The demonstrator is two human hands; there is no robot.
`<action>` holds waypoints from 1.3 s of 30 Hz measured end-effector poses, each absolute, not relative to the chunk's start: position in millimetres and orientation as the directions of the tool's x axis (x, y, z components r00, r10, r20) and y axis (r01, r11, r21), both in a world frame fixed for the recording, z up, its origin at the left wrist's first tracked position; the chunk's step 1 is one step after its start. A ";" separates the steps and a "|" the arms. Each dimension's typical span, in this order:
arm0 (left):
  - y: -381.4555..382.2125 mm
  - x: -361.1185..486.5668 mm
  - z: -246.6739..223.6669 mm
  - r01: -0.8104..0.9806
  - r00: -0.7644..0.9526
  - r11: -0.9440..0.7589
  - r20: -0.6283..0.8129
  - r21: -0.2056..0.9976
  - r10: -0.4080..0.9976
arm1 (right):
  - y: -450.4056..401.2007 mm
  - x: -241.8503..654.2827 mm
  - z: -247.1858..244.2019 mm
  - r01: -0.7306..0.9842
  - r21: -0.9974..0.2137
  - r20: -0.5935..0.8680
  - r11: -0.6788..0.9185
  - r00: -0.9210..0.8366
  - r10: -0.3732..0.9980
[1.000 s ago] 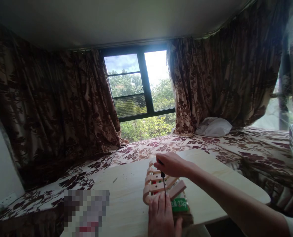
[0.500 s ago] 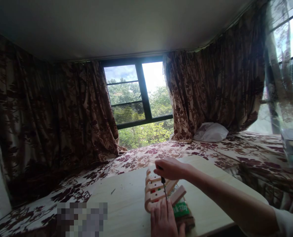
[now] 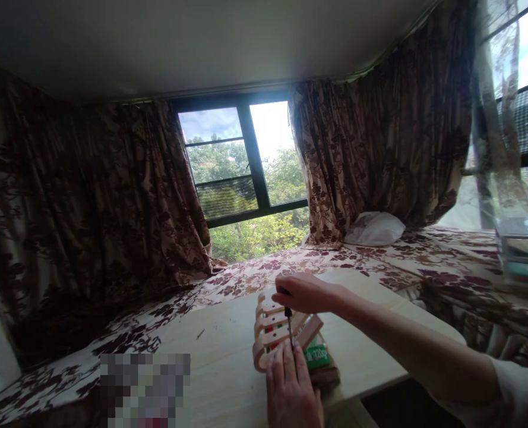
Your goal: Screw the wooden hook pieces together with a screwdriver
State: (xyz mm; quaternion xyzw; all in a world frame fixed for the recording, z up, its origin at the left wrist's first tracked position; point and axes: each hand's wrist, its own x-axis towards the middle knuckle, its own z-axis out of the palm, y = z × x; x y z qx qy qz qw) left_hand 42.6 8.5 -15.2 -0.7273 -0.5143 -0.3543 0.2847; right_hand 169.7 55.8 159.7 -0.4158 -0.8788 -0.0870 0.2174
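Observation:
Gripped from above in my right hand (image 3: 302,293) is a screwdriver (image 3: 290,328), its dark handle mostly hidden by the fingers. The thin shaft points down, and its tip is lost at my left fingertips. My left hand (image 3: 291,380) presses its fingers on the near end of a pale wooden piece with several curved slats (image 3: 269,337) and dark holes. A straight wooden bar (image 3: 310,330) slants across at the right. Underneath lies a green-labelled package (image 3: 318,355) marked 220g, partly covered by the wood and my left hand.
A small dark screw-like piece (image 3: 200,334) lies on the pale tabletop (image 3: 214,368) at the left. Behind are a flower-patterned cloth (image 3: 255,267), a white plastic bag (image 3: 374,229) and curtains round a window. A clear drawer box (image 3: 522,252) stands at the far right.
The view has shifted slightly, so everything sits a little higher and further left. My right hand stays on the screwdriver and my left hand on the slatted wood.

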 end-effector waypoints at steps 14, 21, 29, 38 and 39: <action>2.8 36.7 -10.2 0.928 0.304 -0.355 0.777 -0.111 0.552 | 50.4 171.1 171.1 0.717 -0.020 0.330 0.697 -0.653 0.682; 13.9 49.5 -25.2 0.951 0.140 -0.309 0.864 0.018 0.484 | 55.3 167.6 166.3 0.756 -0.056 0.375 0.652 -0.590 0.715; 1.6 42.7 -10.6 0.948 0.217 -0.317 0.809 -0.040 0.547 | 54.1 174.9 178.9 0.676 -0.091 0.279 0.731 -0.687 0.671; -9.6 39.8 6.0 0.941 0.277 -0.330 0.729 -0.074 0.626 | 49.3 172.3 171.5 0.731 -0.144 0.334 0.667 -0.598 0.729; -9.2 40.2 5.4 0.943 0.273 -0.324 0.730 -0.074 0.627 | 48.8 172.8 171.1 0.730 -0.154 0.331 0.666 -0.597 0.731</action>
